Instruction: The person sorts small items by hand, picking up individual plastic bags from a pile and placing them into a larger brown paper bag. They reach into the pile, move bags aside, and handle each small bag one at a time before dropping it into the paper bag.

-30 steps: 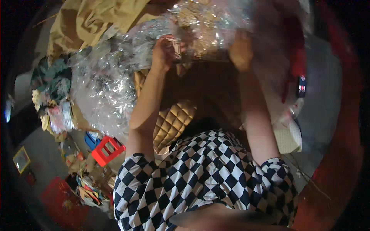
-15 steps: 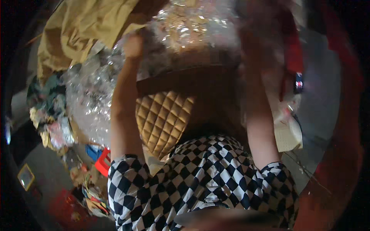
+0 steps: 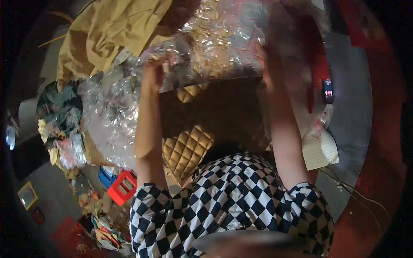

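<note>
Crumpled clear plastic packaging (image 3: 112,114) covers the left and far part of the work surface. My left hand (image 3: 154,71) is curled at its edge, with fingers closed around clear plastic; the fingertips are partly hidden. Some distance to the right, my right hand (image 3: 264,62) is beside the far heap, fingers apart and nothing visible in them. Between the hands lies a batch of small tan pieces (image 3: 211,47) in or under shiny clear plastic. A dark brown edge of the surface runs just in front of it.
Tan cloth (image 3: 112,36) is draped at the far left. Quilted golden padding (image 3: 187,150) shows below the surface. A phone (image 3: 328,90) stands at the right, above a pale dotted pad (image 3: 319,150). A red plastic object (image 3: 122,188) and scraps lie lower left.
The view has shifted slightly. My right hand, blurred before, now shows clearly beside the plastic. My left hand appears lower, and more of the tan pieces is visible.
</note>
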Action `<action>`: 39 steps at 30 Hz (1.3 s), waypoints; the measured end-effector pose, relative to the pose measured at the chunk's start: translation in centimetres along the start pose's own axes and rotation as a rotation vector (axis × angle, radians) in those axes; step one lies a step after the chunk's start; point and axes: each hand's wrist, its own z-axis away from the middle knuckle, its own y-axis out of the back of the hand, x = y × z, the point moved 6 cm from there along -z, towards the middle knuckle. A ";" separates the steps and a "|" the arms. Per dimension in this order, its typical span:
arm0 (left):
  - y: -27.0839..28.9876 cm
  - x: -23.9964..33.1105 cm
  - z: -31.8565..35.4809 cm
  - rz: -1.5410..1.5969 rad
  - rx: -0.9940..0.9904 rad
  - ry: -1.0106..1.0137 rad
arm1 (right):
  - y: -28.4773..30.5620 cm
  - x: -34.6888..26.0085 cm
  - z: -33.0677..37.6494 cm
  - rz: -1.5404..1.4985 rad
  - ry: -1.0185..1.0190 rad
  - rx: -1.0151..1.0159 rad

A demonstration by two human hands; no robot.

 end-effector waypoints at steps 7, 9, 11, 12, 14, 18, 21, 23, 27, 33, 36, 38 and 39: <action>-8.7 -9.4 6.7 0.590 -0.514 0.264 | -7.4 -5.6 13.8 0.203 -0.076 -0.578; -11.6 -11.4 10.2 0.399 -0.429 0.350 | -4.4 -0.3 15.1 0.363 -0.149 -0.576; -13.7 -10.4 13.5 0.249 -0.318 0.299 | -2.5 -1.2 17.1 0.685 -0.058 -0.503; -12.5 -11.4 13.9 0.253 -0.327 0.301 | -1.4 -0.9 17.6 0.691 -0.056 -0.494; -8.5 -12.9 13.6 -0.156 -0.147 0.214 | 0.9 -2.4 18.5 1.083 0.314 -0.315; -13.1 -10.8 15.7 -0.281 -0.624 0.091 | 0.7 -1.4 19.8 1.097 0.306 -0.363; -13.1 -9.5 14.6 -0.739 -0.747 -0.306 | -2.2 -3.9 20.9 0.911 0.240 -0.546; -12.6 -11.0 14.3 -0.442 -0.725 0.139 | -0.8 -3.2 19.5 0.758 0.198 -0.465; -9.2 -12.5 12.7 -0.110 -0.278 0.073 | 7.8 -0.4 15.5 1.698 0.730 0.164; -7.3 -14.3 12.7 0.095 -0.180 0.211 | 9.5 1.3 13.3 1.631 0.472 -0.070; -7.1 -14.8 12.5 0.096 -0.198 0.217 | 11.5 1.2 11.4 1.334 0.254 -0.036; -7.2 -14.7 12.5 0.108 -0.212 0.200 | 12.0 0.6 11.0 1.040 0.132 -0.011; -7.0 -14.6 12.6 0.133 -0.223 0.195 | 12.4 0.8 10.9 0.734 0.011 0.012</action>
